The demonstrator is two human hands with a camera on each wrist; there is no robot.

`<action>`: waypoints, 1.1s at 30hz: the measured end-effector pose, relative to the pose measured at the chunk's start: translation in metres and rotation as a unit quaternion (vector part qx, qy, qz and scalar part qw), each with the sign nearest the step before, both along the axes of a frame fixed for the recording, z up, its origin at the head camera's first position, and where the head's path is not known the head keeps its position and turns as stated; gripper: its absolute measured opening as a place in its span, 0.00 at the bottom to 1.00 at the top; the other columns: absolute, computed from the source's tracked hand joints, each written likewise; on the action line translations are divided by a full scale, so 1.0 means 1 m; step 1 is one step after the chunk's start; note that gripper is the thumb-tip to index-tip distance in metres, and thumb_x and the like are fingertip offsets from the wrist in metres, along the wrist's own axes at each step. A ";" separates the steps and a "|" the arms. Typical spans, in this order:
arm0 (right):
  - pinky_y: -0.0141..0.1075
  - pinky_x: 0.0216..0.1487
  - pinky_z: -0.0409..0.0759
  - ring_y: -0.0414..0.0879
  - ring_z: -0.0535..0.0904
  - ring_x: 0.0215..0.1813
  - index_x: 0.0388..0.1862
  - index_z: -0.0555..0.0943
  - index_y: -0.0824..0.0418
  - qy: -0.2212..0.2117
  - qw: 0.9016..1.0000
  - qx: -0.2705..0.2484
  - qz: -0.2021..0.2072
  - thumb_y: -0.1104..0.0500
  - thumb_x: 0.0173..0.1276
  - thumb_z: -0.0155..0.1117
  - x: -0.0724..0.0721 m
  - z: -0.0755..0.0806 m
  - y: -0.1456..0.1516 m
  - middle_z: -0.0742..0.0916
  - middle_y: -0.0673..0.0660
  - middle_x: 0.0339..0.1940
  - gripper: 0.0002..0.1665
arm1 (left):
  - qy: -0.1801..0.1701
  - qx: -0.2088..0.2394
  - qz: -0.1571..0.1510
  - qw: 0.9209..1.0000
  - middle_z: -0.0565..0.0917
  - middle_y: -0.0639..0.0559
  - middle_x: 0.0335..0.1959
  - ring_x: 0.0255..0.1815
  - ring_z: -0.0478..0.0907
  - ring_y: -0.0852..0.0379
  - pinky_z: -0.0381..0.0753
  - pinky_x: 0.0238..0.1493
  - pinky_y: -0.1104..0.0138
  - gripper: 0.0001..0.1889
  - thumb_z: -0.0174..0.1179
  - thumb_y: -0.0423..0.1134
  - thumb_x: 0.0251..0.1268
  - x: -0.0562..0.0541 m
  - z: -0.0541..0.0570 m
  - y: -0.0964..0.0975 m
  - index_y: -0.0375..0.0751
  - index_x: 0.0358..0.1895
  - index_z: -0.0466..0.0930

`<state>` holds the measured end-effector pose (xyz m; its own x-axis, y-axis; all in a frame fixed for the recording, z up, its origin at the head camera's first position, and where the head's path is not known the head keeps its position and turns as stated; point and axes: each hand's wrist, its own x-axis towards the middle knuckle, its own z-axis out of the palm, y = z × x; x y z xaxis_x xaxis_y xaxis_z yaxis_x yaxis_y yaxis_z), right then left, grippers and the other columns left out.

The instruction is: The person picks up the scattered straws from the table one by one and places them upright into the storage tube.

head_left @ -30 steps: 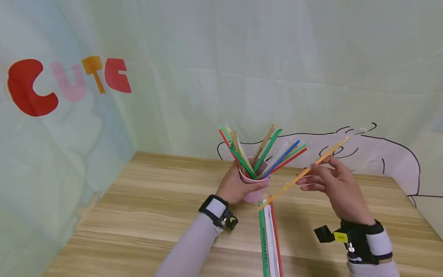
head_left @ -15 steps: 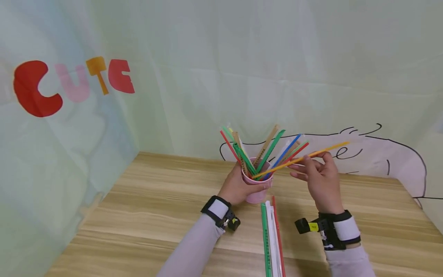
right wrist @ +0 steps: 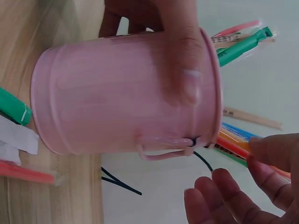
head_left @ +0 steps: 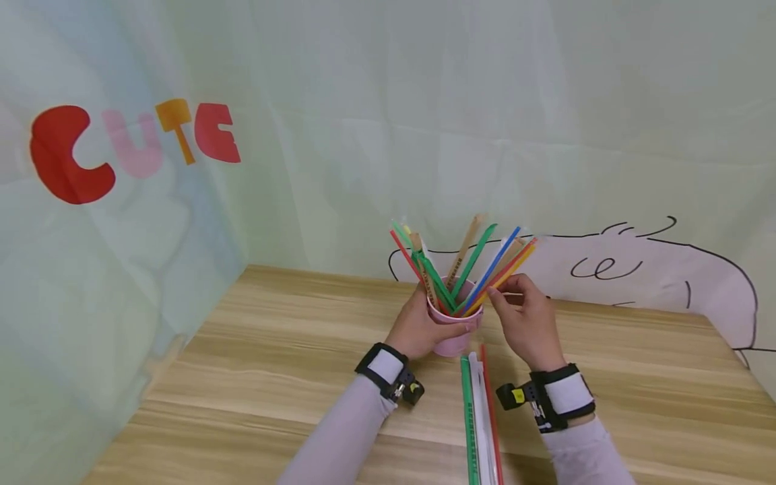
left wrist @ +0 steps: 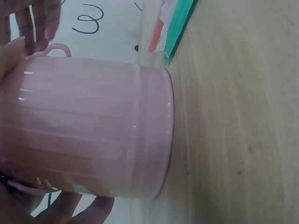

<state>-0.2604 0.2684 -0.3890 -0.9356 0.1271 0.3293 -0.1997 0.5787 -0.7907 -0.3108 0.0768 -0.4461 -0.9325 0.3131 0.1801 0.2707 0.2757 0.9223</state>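
Observation:
My left hand grips a small pink bucket round its side, the thumb across the front below the rim. The bucket stands upright on the table and holds several wrapped drinking straws, among them a green straw, a blue straw and brown ones. At the bucket's right rim, my right hand pinches an orange straw between thumb and forefinger. Its lower end is inside the bucket, leaning right beside a red straw. The right hand's other fingers are loosely bent in the right wrist view.
In front of the bucket, a green straw, white-wrapped straws and a red straw lie side by side on the wooden table. A printed cloth backdrop hangs behind the table.
My right hand has moved left with the orange straw. The straw has gone from slanting in front of the bucket to standing inside it. My left hand keeps holding the bucket.

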 end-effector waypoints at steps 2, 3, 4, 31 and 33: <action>0.55 0.58 0.84 0.62 0.83 0.58 0.55 0.77 0.66 -0.007 1.000 0.004 -0.002 0.53 0.80 0.61 -0.001 -0.001 0.001 0.86 0.66 0.55 0.18 | -0.004 0.000 0.001 1.000 0.77 0.54 0.69 0.69 0.75 0.55 0.73 0.73 0.54 0.49 0.81 0.53 0.51 0.001 0.000 0.000 0.55 0.74 0.60; 0.56 0.58 0.84 0.62 0.83 0.58 0.55 0.77 0.66 -0.012 1.000 0.004 -0.002 0.52 0.80 0.61 -0.001 -0.002 0.001 0.86 0.66 0.55 0.18 | -0.004 -0.001 0.002 1.000 0.77 0.53 0.68 0.69 0.75 0.55 0.73 0.73 0.54 0.49 0.81 0.54 0.51 0.001 0.000 -0.001 0.55 0.74 0.60; 0.55 0.58 0.84 0.61 0.83 0.58 0.55 0.77 0.66 -0.018 1.000 0.005 -0.002 0.52 0.80 0.61 -0.001 -0.002 0.003 0.86 0.66 0.54 0.18 | -0.004 -0.002 0.003 1.000 0.77 0.53 0.68 0.69 0.75 0.55 0.73 0.73 0.54 0.50 0.81 0.54 0.51 0.001 0.001 0.000 0.55 0.75 0.60; 0.65 0.79 0.57 0.54 0.61 0.81 0.81 0.57 0.45 -0.081 0.973 -0.112 0.183 0.50 0.59 0.82 -0.019 -0.042 -0.012 0.69 0.54 0.79 0.58 | 0.010 -0.027 0.004 1.000 0.75 0.46 0.71 0.73 0.73 0.51 0.70 0.76 0.54 0.51 0.81 0.43 0.52 -0.001 0.000 -0.004 0.49 0.77 0.58; 0.59 0.78 0.63 0.51 0.67 0.77 0.78 0.62 0.45 -0.065 0.971 -0.124 0.192 0.52 0.59 0.83 -0.022 -0.045 -0.016 0.74 0.52 0.76 0.53 | 0.016 -0.026 0.000 1.000 0.75 0.47 0.71 0.72 0.73 0.52 0.70 0.77 0.55 0.51 0.82 0.40 0.51 -0.002 -0.002 -0.004 0.50 0.77 0.58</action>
<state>-0.2820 0.2521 -0.4345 -0.9612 -0.1789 0.2098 -0.2529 0.2688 -0.9294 -0.3130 0.0732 -0.4478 -0.9265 0.3229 0.1935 0.3000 0.3232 0.8975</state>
